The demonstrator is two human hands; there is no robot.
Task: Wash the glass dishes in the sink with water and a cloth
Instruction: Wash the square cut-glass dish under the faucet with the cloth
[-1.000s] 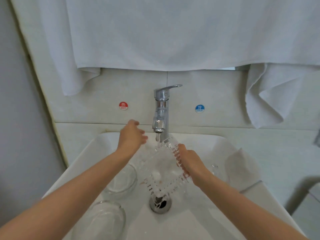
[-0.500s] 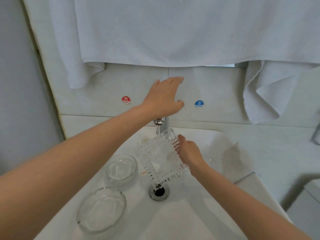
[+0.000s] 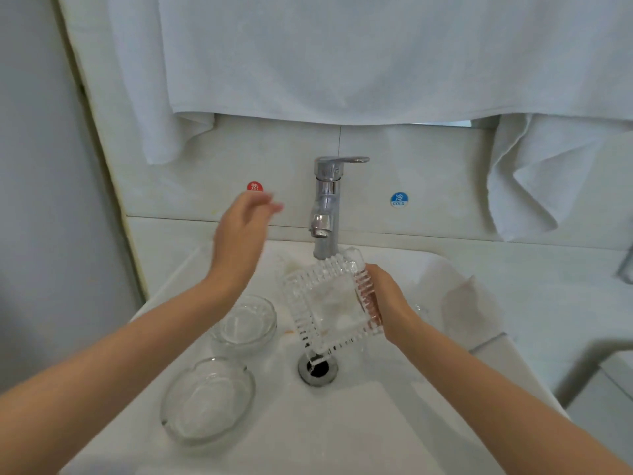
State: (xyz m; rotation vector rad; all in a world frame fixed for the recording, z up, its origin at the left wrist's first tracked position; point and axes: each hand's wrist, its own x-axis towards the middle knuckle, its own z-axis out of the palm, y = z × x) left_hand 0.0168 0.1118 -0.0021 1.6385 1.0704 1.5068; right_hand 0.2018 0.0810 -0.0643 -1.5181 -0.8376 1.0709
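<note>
Sink [image 3: 376,423] – two glass bowls [image 3: 244,323]; right hand [image 3: 390,303] gripping ribbed dish [image 3: 329,303]

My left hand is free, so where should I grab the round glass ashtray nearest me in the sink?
Take the round glass ashtray by its thick rim, left hand coming from above on its left side. It lies flat and open side up on the sink, so the rim is the only raised part to pinch.

Looks like a home or hotel bathroom: white washbasin [image 3: 394,423] with chrome mixer tap [image 3: 327,200], tiled wall behind, red hot sticker [image 3: 254,186] and blue cold sticker [image 3: 399,199], white towels [image 3: 342,56] hung above.
</note>
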